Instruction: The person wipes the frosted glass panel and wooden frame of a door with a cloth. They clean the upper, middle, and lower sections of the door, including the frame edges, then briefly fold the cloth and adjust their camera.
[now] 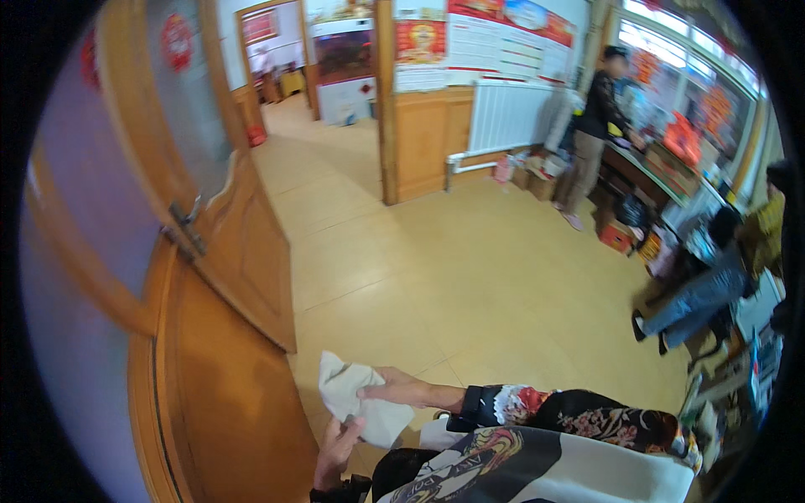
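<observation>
A pale, off-white cloth [352,383], creased and partly folded, hangs between my two hands in front of my body. My right hand [402,388] pinches its upper side, with the thumb lying over the fabric. Lower down, my left hand [339,443] grips the near edge between thumb and fingers. Dark floral sleeves [597,412] cover my arms. Just left of the cloth is the brown wooden panel [233,377] beside a door.
An open wooden door [245,232] with a metal handle [187,223] stands at left. Tiled floor [478,264] stretches ahead to a white radiator [509,116]. One person [594,126] stands at a counter by the window; another person [698,298] sits at right near boxes [619,229].
</observation>
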Tool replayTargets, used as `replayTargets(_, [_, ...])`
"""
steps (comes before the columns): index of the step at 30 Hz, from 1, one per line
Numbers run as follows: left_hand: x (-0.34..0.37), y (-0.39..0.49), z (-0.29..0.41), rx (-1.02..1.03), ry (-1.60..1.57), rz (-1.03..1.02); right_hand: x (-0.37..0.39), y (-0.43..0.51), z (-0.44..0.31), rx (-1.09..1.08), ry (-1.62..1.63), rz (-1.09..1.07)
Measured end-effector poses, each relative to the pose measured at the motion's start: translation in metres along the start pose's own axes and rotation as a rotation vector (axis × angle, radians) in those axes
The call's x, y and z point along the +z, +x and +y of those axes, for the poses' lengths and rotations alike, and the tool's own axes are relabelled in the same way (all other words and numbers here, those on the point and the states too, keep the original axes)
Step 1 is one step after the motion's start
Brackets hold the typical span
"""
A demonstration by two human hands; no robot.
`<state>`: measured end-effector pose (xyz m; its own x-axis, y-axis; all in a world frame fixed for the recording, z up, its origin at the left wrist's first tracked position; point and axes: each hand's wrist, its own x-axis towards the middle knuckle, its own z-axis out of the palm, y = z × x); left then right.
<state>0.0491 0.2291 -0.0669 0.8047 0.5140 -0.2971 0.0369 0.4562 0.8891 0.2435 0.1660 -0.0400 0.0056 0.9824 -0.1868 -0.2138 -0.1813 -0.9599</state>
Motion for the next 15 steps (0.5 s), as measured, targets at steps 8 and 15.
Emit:
replayTargets(8, [0.020,-0.030,-0.002,0.061,-0.020,0.130,0.018,0.007,0.006,-0.030,0.060,-0.006])
replayTargets(15, [0.022,-0.045,0.000,0.065,-0.026,0.347,0.024,0.002,-0.001,0.031,-0.053,-0.096])
